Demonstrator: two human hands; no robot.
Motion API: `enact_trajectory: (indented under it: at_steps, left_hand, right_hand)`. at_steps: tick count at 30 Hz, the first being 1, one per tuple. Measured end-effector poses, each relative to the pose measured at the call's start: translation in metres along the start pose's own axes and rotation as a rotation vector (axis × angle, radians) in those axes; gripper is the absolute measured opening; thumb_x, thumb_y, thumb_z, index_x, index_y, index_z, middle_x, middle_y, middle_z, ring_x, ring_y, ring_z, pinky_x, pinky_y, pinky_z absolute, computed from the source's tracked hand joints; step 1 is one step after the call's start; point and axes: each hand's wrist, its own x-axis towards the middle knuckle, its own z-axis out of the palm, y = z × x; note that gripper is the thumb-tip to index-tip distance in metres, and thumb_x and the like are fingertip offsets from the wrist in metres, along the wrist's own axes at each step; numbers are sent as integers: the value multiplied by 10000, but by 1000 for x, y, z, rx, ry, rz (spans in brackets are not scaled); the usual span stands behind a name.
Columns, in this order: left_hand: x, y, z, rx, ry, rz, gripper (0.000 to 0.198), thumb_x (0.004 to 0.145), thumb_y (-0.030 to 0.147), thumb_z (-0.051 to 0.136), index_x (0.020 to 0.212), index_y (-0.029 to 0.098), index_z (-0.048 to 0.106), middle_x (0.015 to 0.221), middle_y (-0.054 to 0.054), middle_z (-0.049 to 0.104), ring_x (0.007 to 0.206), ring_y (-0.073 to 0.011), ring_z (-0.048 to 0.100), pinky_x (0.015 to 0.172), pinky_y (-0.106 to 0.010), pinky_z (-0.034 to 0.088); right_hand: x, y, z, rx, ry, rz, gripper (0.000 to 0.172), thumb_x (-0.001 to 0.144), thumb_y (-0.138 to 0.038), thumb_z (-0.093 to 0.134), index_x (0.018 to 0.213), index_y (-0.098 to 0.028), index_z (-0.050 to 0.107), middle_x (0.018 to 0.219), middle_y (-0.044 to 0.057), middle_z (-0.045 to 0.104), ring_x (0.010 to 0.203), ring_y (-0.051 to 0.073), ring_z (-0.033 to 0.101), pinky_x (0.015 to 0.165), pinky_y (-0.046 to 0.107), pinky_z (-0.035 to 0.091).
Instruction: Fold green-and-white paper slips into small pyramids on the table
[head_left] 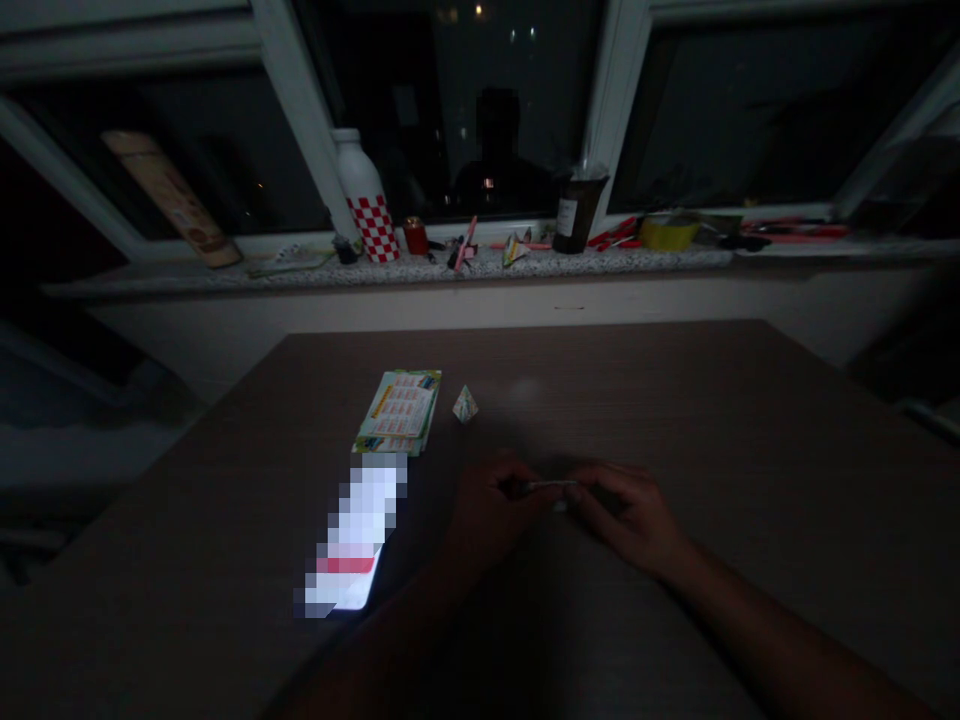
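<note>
Over the dark wooden table, my left hand (491,505) and my right hand (622,510) pinch a thin, pale piece of folded paper (550,485) between them, seen nearly edge-on. Both hands are closed on it, the left at its left end and the right at its right end. The light is dim, so the paper's folds cannot be made out. Beyond my left hand, a small folded paper shape (465,405) with a pointed top stands on the table. To its left lies a stack of printed leaflets (401,405) with green edges.
A lit phone (352,540), its screen blurred out, lies left of my left hand. Along the granite windowsill (450,265) stand a checkered white bottle (367,200), a tan tumbler (172,200), a small red jar (415,236), a dark cup (577,210) and yellow tape (667,233).
</note>
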Motion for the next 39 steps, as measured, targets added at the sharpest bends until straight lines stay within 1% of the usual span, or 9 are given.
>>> enact_trajectory:
  at_steps: [3,6,9,15,19,26,31,35,39]
  left_hand:
    - [1,-3,0,-42,-62,59,192,698,316,711,675,152,615,677,13,547,653,-121,508,598,-215,381]
    - [0,-7,2,-114,-161,-57,203,750,351,664,761,149,646,677,4,577,648,-127,523,589,-216,387]
    - [-2,-9,6,-184,-200,-146,251,769,397,641,766,147,665,663,5,597,612,-120,527,565,-212,379]
    - [-2,-7,7,-139,-153,-142,239,759,386,650,770,153,706,660,-2,635,615,-131,551,566,-213,384]
    - [-1,-7,5,-102,-176,-99,238,774,391,636,746,165,704,625,12,618,594,-121,538,548,-205,367]
    - [-3,-3,3,-53,-165,-108,253,776,395,631,738,150,685,630,6,618,602,-130,553,541,-209,378]
    - [-2,-3,2,-124,-123,-60,194,768,337,650,849,164,685,775,-22,682,728,-160,619,671,-241,466]
    - [-2,-6,1,-86,-55,-19,161,786,320,639,843,178,689,772,-14,684,728,-155,621,671,-242,467]
    - [-3,-6,0,13,-36,82,160,812,320,610,799,180,687,748,-14,671,698,-150,603,649,-244,451]
  right_hand:
    - [0,-2,0,22,-1,0,127,883,-210,530,843,-181,647,731,29,665,671,140,630,602,231,475]
    - [0,-1,-1,44,12,10,121,884,-204,529,870,-181,648,751,28,674,684,136,634,613,222,484]
    - [-1,1,-1,50,35,38,119,880,-220,539,858,-178,649,752,31,681,681,140,636,602,222,491]
    - [-2,3,-1,36,37,81,141,874,-245,547,849,-170,664,742,39,693,670,149,651,584,227,501]
    - [-1,3,1,6,72,43,121,853,-237,580,817,-168,671,670,17,687,583,126,637,544,211,489]
    - [0,0,1,-7,104,11,123,849,-222,585,798,-169,684,666,15,704,564,122,643,529,199,495]
    - [-1,0,-2,-33,118,59,144,852,-248,579,795,-174,689,613,5,681,508,118,617,470,194,470]
    - [-1,-1,-2,-15,124,82,137,843,-252,589,796,-175,692,588,1,671,496,119,613,468,197,474]
    - [1,-5,1,49,147,146,161,836,-277,597,764,-170,692,512,-8,631,435,112,581,411,189,452]
